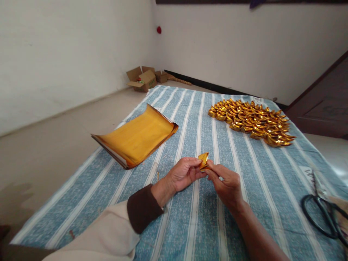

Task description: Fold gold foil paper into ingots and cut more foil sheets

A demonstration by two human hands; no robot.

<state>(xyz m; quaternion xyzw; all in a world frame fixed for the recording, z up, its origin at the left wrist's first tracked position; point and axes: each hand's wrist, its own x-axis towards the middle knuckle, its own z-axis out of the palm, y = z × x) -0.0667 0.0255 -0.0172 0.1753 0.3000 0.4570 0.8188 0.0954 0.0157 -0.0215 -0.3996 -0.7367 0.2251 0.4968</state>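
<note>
Lying far left of the gold paper piece (203, 160), toward the mat's left border: a stack of gold sheets (136, 139), thin and curling up at the back edge, likely to slide and crease if pushed flat-handed. Beyond that stack, in the room corner: open cardboard boxes (143, 78) on the bare floor.

Just left of the paper piece: the left hand (183, 174), sleeve cuff at the wrist, grip closing on the piece's lower left side with thumb and fingertips. Being pinched from both sides above the striped mat (190, 224), the piece looking featherlight, foil-faced and slick, holding a fold yet crushing easily; best taken at the folded corners and edges with light fingertip pressure, not across the hollow middle. Just right of it: the right hand (227, 185), grip pinching the lower right corner, fingers curled under.

Behind and to the right of the piece, well apart: a heap of folded gold pieces (251, 121), packed close and touching one another, easily scattered or flattened by a sweeping sleeve. Far right of the piece, near the mat's right border: black-handled scissors (322, 214), blades pointing away, worth keeping a forearm off.

Open striped cloth lying between the piece and the heap, and between the piece and the sheets, giving fair room for moving; mat edges dropping to the floor on the left and far sides.
</note>
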